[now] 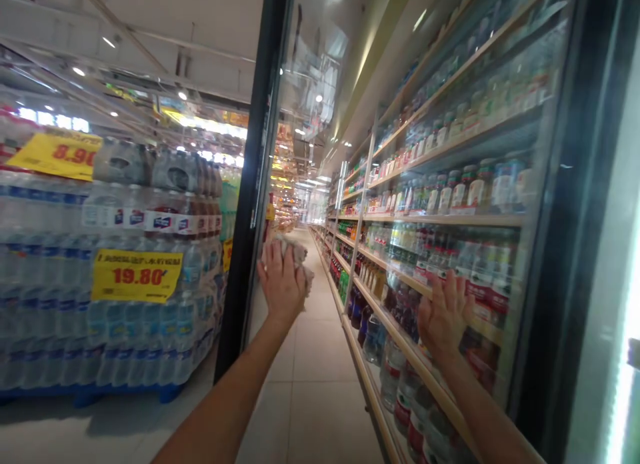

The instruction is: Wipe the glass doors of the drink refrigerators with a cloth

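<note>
A glass door with a black frame (254,164) stands in front of me, and shelves and floor show through its pane. My left hand (283,281) presses a crumpled greyish-white cloth (299,253) against the glass near the left frame edge. Part of the cloth is hidden under the palm and fingers. Farther right and slightly lower, my right hand (445,314) is raised with its fingers spread and nothing in it. It seems to lie flat on the pane; actual contact is hard to make out.
Shelves of bottled drinks (445,219) run along the right, seen through the glass. On the left, packs of water bottles (135,347) are stacked on a blue pallet (170,392) with a yellow price sign (137,275). A tiled aisle floor (325,351) stretches away in the middle.
</note>
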Motion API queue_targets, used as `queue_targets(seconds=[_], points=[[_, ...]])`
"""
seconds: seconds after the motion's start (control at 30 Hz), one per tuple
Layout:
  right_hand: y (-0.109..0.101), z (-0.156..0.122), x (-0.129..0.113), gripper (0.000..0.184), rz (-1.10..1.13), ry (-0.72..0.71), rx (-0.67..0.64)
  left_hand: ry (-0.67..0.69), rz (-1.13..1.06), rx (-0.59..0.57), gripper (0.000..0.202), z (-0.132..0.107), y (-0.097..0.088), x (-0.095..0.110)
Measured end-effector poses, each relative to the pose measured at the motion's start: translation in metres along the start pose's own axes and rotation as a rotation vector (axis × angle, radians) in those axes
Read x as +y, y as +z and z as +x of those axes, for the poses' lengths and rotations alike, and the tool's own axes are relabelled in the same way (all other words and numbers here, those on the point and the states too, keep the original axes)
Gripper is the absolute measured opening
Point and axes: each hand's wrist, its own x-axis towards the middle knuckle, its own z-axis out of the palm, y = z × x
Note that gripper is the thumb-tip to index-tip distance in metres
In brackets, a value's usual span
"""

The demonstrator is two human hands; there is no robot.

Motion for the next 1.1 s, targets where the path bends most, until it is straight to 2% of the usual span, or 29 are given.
queue_targets(seconds=[0.07,0.17,0.23,0.27,0.33,0.4,0.47,0.53,0.57,0.67,0.73,0.8,0.9,0.97,1.03,1.1], points=[[0.000,0.000,0.000,0.051,0.000,-0.005,-0.001,0.075,-0.034,-0.043,0.048,-0.004,0.005,0.026],[0.000,-0.001,0.002,0.052,0.001,-0.028,0.002,0.405,-0.133,-0.095,0.044,-0.016,0.012,0.075],[0.001,-0.001,0.004,0.052,-0.003,-0.035,-0.003,0.556,-0.169,-0.077,0.041,-0.018,0.014,0.089],[0.001,-0.001,0.005,0.052,-0.004,-0.033,-0.005,0.576,-0.167,-0.068,0.040,-0.017,0.013,0.087],[0.001,-0.001,0.005,0.052,-0.004,-0.027,-0.005,0.513,-0.130,-0.055,0.039,-0.007,0.010,0.066],[0.001,-0.001,0.004,0.052,-0.003,-0.022,-0.007,0.361,-0.066,-0.028,0.040,0.007,0.006,0.038],[0.001,-0.001,0.002,0.053,-0.002,-0.013,-0.011,0.191,-0.008,-0.002,0.043,0.017,0.004,0.022],[0.002,-0.002,0.002,0.053,-0.001,-0.012,-0.008,0.138,-0.003,-0.008,0.045,0.015,0.006,0.029],[0.002,-0.002,0.001,0.053,0.000,-0.013,-0.002,0.189,-0.029,-0.025,0.044,0.009,0.008,0.040],[0.003,-0.002,0.003,0.053,0.000,-0.031,0.017,0.539,-0.154,-0.068,0.040,-0.015,0.013,0.080],[0.002,-0.002,0.004,0.053,0.004,-0.040,0.028,0.659,-0.194,-0.071,0.038,-0.025,0.014,0.088],[0.002,-0.001,0.004,0.053,0.007,-0.037,0.021,0.579,-0.173,-0.072,0.038,-0.023,0.010,0.075],[0.001,-0.001,0.003,0.052,0.009,-0.010,-0.009,0.301,-0.079,-0.069,0.040,-0.007,0.003,0.039],[0.001,-0.001,0.001,0.052,0.011,-0.006,-0.008,0.193,-0.039,-0.065,0.043,0.000,0.002,0.032],[0.002,-0.002,0.001,0.052,0.012,-0.011,0.005,0.275,-0.062,-0.079,0.043,-0.004,0.005,0.049],[0.003,-0.002,0.003,0.052,0.010,-0.020,0.014,0.494,-0.125,-0.086,0.041,-0.013,0.010,0.079]])
